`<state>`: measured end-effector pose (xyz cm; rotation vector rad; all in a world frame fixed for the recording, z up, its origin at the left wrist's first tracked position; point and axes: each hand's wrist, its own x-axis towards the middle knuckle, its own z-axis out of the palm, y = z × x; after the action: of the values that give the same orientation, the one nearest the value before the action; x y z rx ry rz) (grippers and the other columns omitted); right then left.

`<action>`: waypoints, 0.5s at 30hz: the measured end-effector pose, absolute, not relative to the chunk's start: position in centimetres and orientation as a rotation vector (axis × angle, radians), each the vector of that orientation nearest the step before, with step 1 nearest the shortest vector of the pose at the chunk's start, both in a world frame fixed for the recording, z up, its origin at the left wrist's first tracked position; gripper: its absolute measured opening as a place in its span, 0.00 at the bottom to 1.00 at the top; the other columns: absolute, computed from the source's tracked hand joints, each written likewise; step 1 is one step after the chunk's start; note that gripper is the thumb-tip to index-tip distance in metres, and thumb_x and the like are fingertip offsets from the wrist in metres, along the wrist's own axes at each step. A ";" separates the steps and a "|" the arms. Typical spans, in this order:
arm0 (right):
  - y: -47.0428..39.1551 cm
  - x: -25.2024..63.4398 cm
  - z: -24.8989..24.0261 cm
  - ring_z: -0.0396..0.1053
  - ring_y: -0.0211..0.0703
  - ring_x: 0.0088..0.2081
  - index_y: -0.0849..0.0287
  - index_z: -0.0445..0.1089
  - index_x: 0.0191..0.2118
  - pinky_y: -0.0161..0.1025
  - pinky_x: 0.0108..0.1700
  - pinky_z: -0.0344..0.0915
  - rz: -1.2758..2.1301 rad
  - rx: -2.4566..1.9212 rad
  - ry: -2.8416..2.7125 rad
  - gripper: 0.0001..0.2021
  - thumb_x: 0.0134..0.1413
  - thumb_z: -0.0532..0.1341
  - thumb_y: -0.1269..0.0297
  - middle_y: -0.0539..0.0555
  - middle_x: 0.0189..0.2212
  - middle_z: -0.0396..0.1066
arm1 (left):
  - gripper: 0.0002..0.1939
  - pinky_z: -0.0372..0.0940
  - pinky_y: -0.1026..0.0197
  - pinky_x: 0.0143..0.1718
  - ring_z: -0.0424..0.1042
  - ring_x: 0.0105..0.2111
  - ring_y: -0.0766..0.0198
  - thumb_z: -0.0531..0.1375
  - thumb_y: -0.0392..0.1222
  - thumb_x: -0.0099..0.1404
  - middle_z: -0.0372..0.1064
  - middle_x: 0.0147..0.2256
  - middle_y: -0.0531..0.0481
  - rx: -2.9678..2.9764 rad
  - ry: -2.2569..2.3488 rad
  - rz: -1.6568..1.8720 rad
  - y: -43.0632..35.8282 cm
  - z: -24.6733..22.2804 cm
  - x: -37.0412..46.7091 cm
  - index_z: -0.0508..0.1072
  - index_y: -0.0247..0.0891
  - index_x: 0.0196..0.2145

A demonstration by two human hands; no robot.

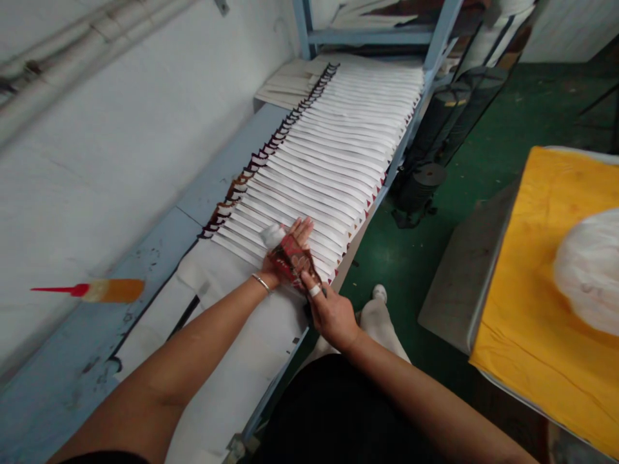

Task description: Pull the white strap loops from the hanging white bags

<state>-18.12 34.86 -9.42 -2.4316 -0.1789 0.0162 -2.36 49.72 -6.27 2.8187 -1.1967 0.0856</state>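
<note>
R hand (pixel 337 316) is clamping the dark-red, printed, pale-tipped bottle-like item (pixel 291 260), long axis pointing up-left across L hand (pixel 302 232), w/ fingers lying outstretched beneath.

There were two hands (pixel 338 317), one bracelet (pixel 261 282), one red thing (pixel 291 256), one orange bottle (pixel 116 290), and too many white sheets (pixel 333 148) to count.
</note>
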 end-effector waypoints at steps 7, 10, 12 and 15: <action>25.9 -24.1 -17.3 0.75 0.45 0.31 0.47 0.65 0.63 0.38 0.32 0.69 0.278 -2.547 0.276 0.26 0.60 0.54 0.67 0.57 0.40 0.77 | 0.32 0.36 0.44 0.70 0.40 0.71 0.57 0.43 0.49 0.74 0.41 0.71 0.44 2.652 -1.075 -0.001 49.9 -5.4 -2.3 0.43 0.38 0.71; 19.4 -26.1 -17.3 0.74 0.51 0.28 0.68 0.62 0.65 0.42 0.30 0.68 0.183 -2.536 0.674 0.28 0.64 0.46 0.59 0.63 0.32 0.77 | 0.32 0.36 0.45 0.70 0.40 0.71 0.58 0.45 0.52 0.74 0.42 0.71 0.45 2.394 -0.932 -0.093 50.9 -3.4 -2.5 0.46 0.41 0.71; 16.4 -26.0 -15.7 0.75 0.55 0.32 0.75 0.55 0.66 0.45 0.32 0.69 0.070 -2.509 0.854 0.33 0.65 0.44 0.54 0.69 0.38 0.76 | 0.32 0.34 0.47 0.71 0.40 0.71 0.58 0.47 0.53 0.73 0.44 0.70 0.45 2.155 -0.768 -0.090 51.7 -1.7 -3.3 0.51 0.41 0.70; 14.8 -23.9 -11.8 0.73 0.55 0.45 0.68 0.51 0.69 0.47 0.42 0.68 -0.249 -2.401 0.905 0.34 0.66 0.43 0.49 0.70 0.52 0.70 | 0.32 0.38 0.48 0.71 0.44 0.71 0.57 0.44 0.58 0.73 0.48 0.70 0.45 1.645 -0.392 -0.118 52.4 1.1 -5.7 0.59 0.40 0.67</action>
<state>-23.94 14.76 -11.82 -2.4010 0.9054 -0.2491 -5.72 52.38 1.10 1.6453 -0.3919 -0.1184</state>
